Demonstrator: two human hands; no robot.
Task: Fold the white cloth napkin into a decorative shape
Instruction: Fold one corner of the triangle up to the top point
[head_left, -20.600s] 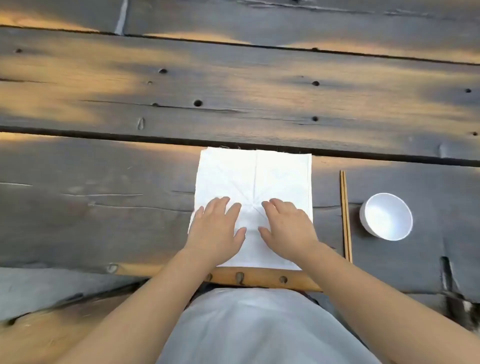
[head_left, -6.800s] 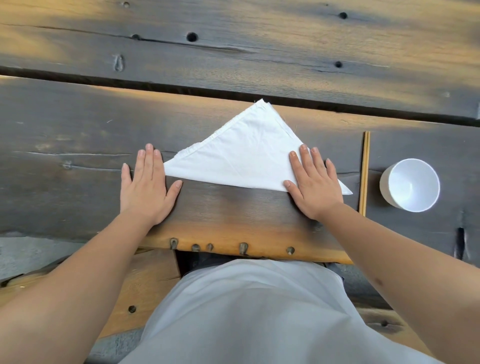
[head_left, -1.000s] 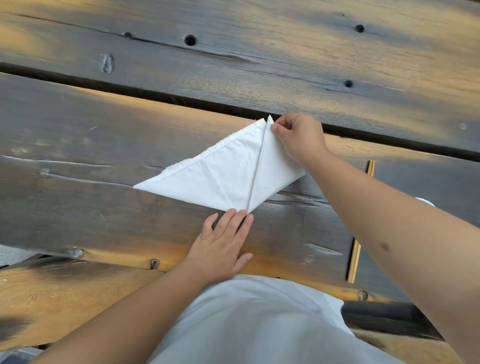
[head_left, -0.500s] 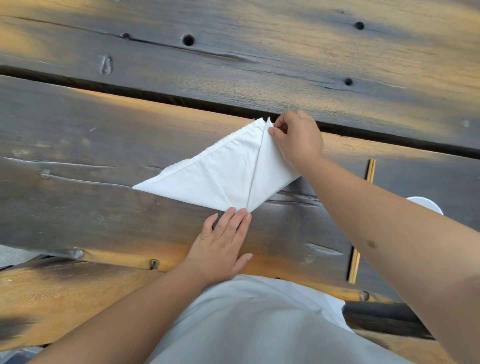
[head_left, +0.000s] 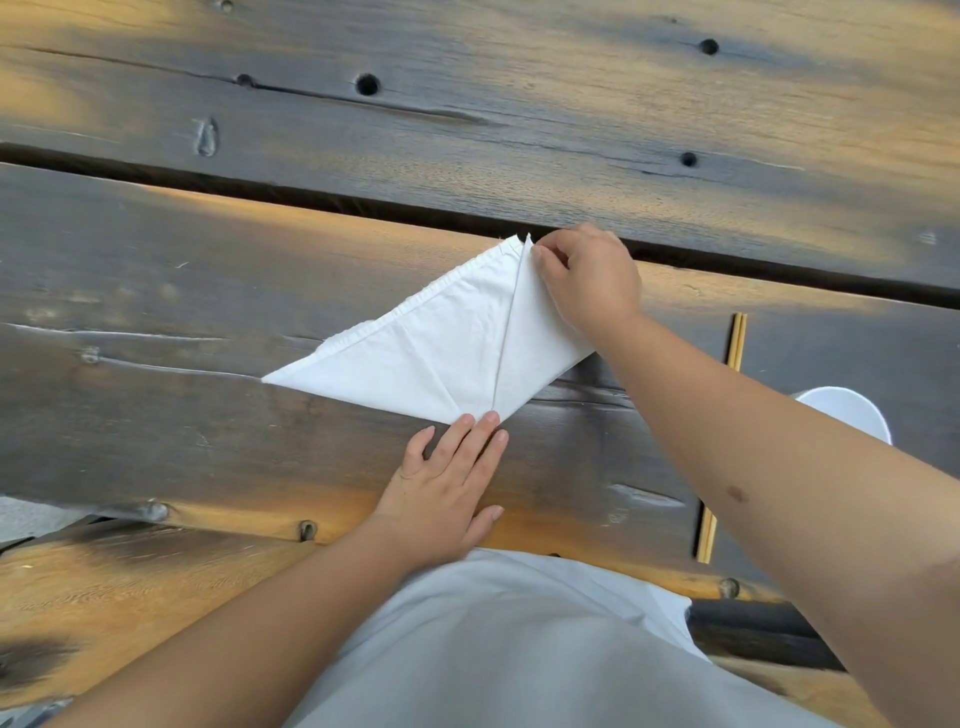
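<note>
On the table, head view: the white napkin (head_left: 441, 353) is laid flat on the dark wooden table (head_left: 156, 291) as a triangle; its right corner is folded up to the apex
Right hand (head_left: 589, 278): fingertips are pinched together on the folded tip at the apex
Left hand (head_left: 447, 483): fingers are held together and flat; their tips are pressed on the lower point
Beside: chopsticks (head_left: 735, 343) and a white bowl (head_left: 852, 410) are partly hidden by the right forearm

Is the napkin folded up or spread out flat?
Folded. The napkin is a triangle, its right corner flipped up to the top point, leaving a crease.
</note>
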